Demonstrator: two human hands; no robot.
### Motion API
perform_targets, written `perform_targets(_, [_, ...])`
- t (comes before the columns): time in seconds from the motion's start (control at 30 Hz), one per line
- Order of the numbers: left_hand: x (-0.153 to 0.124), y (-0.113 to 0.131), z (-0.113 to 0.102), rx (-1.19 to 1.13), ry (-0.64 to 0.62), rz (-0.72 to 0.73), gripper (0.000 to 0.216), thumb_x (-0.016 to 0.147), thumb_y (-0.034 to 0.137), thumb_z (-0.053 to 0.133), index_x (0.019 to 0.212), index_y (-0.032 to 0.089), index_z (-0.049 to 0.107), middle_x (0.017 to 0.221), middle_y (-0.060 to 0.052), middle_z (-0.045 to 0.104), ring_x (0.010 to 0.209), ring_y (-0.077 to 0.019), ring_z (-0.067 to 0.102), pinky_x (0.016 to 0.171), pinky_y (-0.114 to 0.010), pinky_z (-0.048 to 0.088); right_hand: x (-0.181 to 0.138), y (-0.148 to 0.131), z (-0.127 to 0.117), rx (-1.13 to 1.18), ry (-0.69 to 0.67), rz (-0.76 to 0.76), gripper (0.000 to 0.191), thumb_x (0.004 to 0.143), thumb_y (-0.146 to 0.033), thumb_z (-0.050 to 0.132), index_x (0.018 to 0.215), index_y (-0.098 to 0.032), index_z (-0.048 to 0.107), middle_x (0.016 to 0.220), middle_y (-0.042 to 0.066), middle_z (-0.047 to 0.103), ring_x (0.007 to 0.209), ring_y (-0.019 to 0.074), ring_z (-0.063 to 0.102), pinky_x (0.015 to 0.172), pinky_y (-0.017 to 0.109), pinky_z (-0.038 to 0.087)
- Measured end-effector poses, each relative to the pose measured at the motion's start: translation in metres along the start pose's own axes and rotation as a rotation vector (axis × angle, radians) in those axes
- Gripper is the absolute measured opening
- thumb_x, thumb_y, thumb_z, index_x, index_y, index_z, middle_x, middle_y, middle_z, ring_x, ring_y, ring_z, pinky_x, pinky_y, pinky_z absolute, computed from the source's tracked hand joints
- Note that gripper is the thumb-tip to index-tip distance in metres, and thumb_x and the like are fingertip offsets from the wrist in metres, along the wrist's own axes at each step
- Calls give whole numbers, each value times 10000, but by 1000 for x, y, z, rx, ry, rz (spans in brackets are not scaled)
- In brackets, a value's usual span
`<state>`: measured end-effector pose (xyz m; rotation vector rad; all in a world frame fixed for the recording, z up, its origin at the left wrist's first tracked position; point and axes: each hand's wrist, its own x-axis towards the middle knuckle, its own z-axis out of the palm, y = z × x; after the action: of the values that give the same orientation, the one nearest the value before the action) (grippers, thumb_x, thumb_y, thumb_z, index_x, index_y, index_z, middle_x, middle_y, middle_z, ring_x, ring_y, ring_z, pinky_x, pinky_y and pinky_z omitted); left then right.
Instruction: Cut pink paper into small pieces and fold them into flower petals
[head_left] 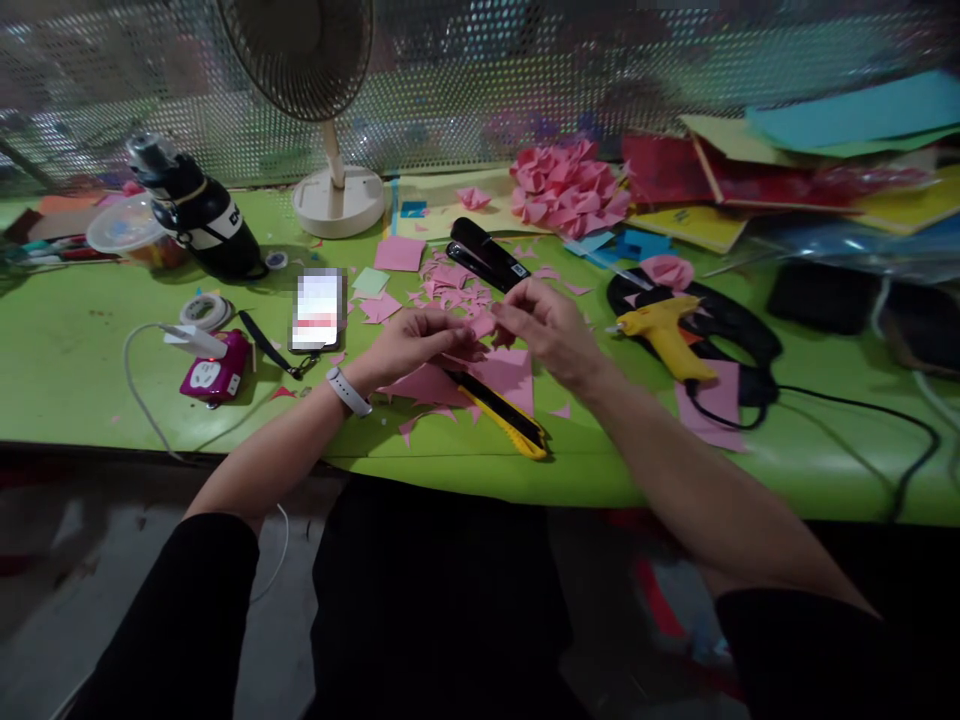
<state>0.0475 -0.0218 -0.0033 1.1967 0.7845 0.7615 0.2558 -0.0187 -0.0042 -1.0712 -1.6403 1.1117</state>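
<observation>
Paper [482, 325] between both hands [425, 340] [551, 328], cutter [511, 415] near front edge [480, 486], green tabletop [71, 345] leftward.

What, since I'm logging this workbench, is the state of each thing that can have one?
Left hand, pinching small pink paper
Right hand, pinching the same paper
Phone, screen lit
White charger, plugged into magenta adapter
Utility knife, lying flat, blade position unclear
Hot glue gun, lying on its side
Desk fan, upright, spinning unclear
Stapler, set down, not held
</observation>
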Motion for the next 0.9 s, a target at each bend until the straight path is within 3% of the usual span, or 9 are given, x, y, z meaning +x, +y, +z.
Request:
perform_targets(0.2, [-1,1,1,-30,-83,-88,118,906,228,706,896,111,716,857,-104,786,819,-161,761,879,-348,617,-2,-1,3,-91,-185,-75,493,883,-650,643,657,-232,511,594,-20,488,566,136,447,574,311,369])
perform_targets(0.47, [-6,6,11,-19,-99,-127,218,918,338,709,921,120,719,905,-110,792,798,-163,764,805,-307,618,-6,-6,9,-102,-66,-127,489,882,-676,619,682,-247,495,609,-24,463,581,141,430,572,313,373])
perform_targets(0.63, [-7,5,15,42,-98,-123,243,921,364,712,907,122,713,915,-104,793,836,-154,761,837,-292,609,-8,-1,9,-3,-103,-70,483,877,-680,634,697,-251,505,609,-22,479,552,140,447,549,312,385])
perform_targets(0.9, [-7,3,14,13,-139,-96,215,961,325,661,934,116,702,920,-97,793,814,-131,758,873,-294,604,-7,-3,12,15,-69,-101,567,826,-768,638,663,-242,501,539,-42,449,479,109,403,475,279,358])
